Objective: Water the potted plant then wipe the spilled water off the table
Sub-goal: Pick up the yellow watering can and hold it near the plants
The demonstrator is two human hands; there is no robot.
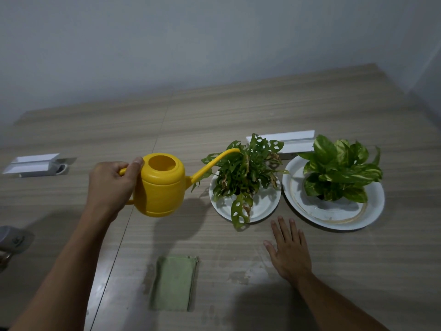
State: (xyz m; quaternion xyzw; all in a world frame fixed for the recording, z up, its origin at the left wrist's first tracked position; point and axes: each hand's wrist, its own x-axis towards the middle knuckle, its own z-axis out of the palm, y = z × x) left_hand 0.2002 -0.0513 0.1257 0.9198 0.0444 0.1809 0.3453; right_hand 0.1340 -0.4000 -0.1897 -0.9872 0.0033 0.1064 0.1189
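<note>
My left hand (112,185) grips the handle of a yellow watering can (162,185), held above the table. Its long spout reaches right, its tip over the holey-leaved potted plant (243,177), which stands on a white plate (265,206). My right hand (290,249) lies flat on the table, fingers spread, just in front of that plate. A folded green cloth (173,283) lies on the table near me. Wet patches of spilled water (241,273) show between the cloth and my right hand.
A second, broad-leaved variegated plant (341,170) stands on a larger white plate (374,201) at the right. White open cable boxes sit in the table (238,111) behind the plants (288,139) and at the far left (33,163). A wall rises behind.
</note>
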